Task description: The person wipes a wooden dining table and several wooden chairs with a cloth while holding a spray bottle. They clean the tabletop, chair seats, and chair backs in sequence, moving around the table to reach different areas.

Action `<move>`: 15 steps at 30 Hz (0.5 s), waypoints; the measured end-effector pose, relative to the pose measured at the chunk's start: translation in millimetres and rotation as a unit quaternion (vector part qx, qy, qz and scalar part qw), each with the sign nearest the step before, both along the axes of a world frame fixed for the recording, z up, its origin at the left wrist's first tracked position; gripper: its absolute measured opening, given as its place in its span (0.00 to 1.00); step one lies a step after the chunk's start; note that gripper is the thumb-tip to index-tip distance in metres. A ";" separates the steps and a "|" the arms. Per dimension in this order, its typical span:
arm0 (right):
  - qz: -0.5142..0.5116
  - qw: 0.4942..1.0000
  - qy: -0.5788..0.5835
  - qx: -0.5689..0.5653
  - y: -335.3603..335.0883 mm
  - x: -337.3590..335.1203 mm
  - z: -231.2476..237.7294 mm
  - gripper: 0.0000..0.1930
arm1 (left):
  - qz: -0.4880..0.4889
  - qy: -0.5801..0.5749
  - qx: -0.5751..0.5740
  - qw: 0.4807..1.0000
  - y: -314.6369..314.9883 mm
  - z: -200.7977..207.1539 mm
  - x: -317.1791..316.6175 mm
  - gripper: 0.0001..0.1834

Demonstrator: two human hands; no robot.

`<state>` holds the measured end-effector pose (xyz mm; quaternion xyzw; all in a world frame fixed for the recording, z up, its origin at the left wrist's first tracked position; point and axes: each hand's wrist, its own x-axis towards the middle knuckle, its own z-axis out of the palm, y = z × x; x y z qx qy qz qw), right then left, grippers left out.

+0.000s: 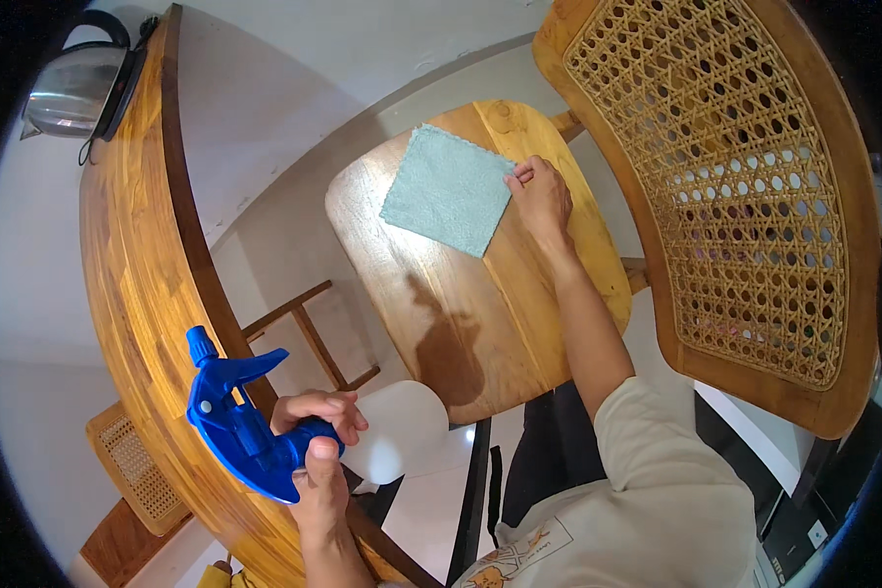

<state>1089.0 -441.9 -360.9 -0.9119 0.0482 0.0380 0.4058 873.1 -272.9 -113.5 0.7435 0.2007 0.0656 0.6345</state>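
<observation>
My left hand point(321, 480) is wrapped round the neck of a spray bottle point(402, 431), just below its blue trigger head point(235, 421). The white bottle body points to the right, and the nozzle is at the upper left. No finger is seen on the trigger lever. A pale green-blue cloth point(449, 191) lies spread flat on the wooden chair seat point(505, 314). At the cloth's right corner, the fingers of my right hand point(542, 201) are closed in a pinch. A dark shadow falls across the near part of the seat.
A wooden counter point(132, 255) runs along the left, with a steel kettle point(73, 93) at its far end. The chair's woven cane backrest point(735, 186) rises at the right. Another cane-backed chair point(139, 465) stands beyond the counter at lower left.
</observation>
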 end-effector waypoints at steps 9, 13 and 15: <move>0.270 0.925 -0.162 0.213 44.5 -53.0 50.4 0.09 | -0.004 -0.012 -0.002 1.000 2.2 -4.0 -3.0 0.22; 0.526 0.807 -0.159 0.219 64.8 -106.6 42.7 0.11 | 0.045 -0.021 -0.025 0.998 -1.2 -4.7 -0.9 0.23; 0.537 0.798 -0.146 0.230 63.7 -132.7 16.9 0.11 | 0.041 -0.015 -0.027 0.999 -2.1 -2.8 0.8 0.23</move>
